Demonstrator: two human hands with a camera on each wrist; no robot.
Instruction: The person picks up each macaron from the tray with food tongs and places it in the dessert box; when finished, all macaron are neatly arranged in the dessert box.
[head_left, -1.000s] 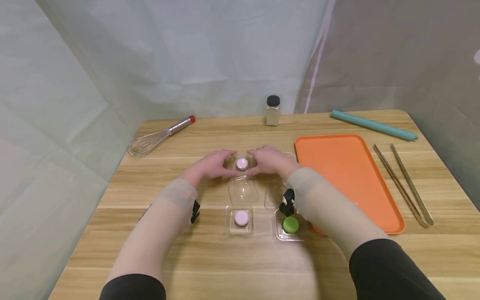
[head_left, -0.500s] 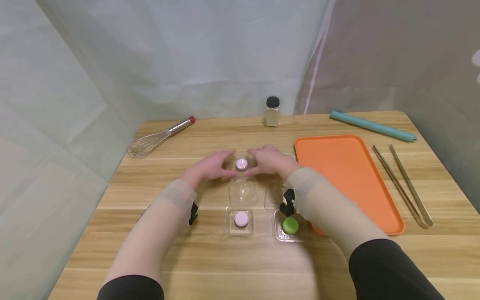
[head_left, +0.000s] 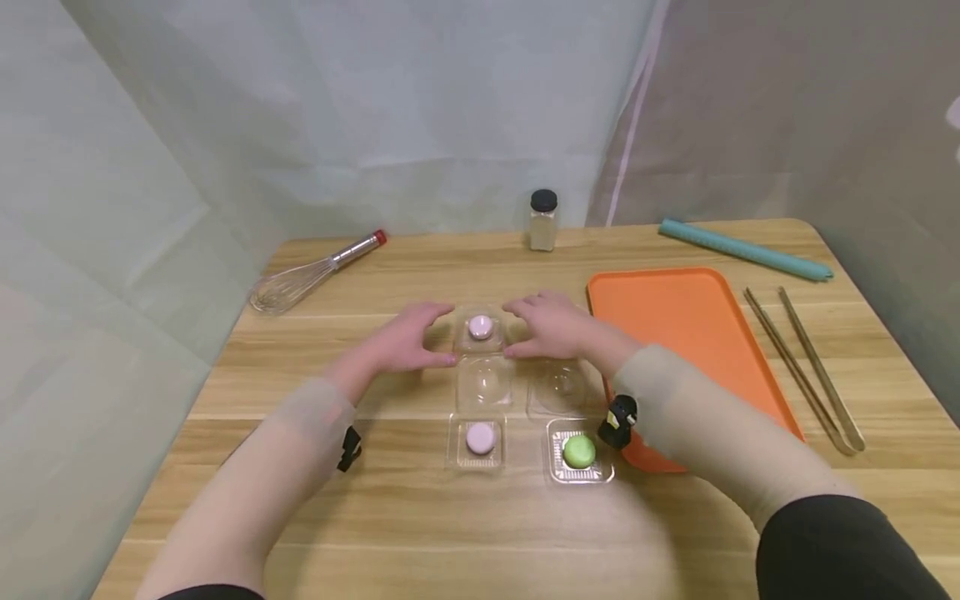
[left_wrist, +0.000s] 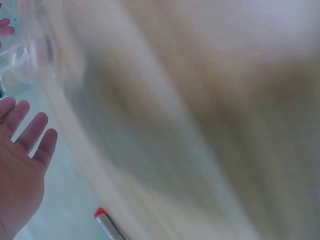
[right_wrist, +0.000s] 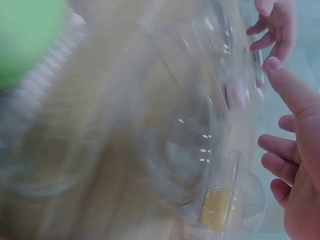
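Observation:
A lilac macaron [head_left: 481,327] sits in a clear plastic box [head_left: 468,343], which stands between the hands in the head view. The left hand [head_left: 411,337] is to the left of this box, thumb and fingers spread and apart from it. On the right side, the right hand [head_left: 553,325] is likewise spread and holds nothing. Nearer the person, another lilac macaron [head_left: 481,437] lies in an opened box with its clear lid [head_left: 483,383] folded back. A green macaron [head_left: 579,452] lies in a second opened box [head_left: 558,477], below the right wrist.
An orange tray [head_left: 660,308] lies to the right, with metal tongs [head_left: 817,375] beyond it. At the back are a whisk [head_left: 318,271], a black-capped jar [head_left: 543,221] and a teal rod [head_left: 746,250]. The right wrist view shows a boxed yellow piece [right_wrist: 216,209].
Both hands have let go of the far box and drawn apart, left hand to the left and right hand to the right. The box stays in place.

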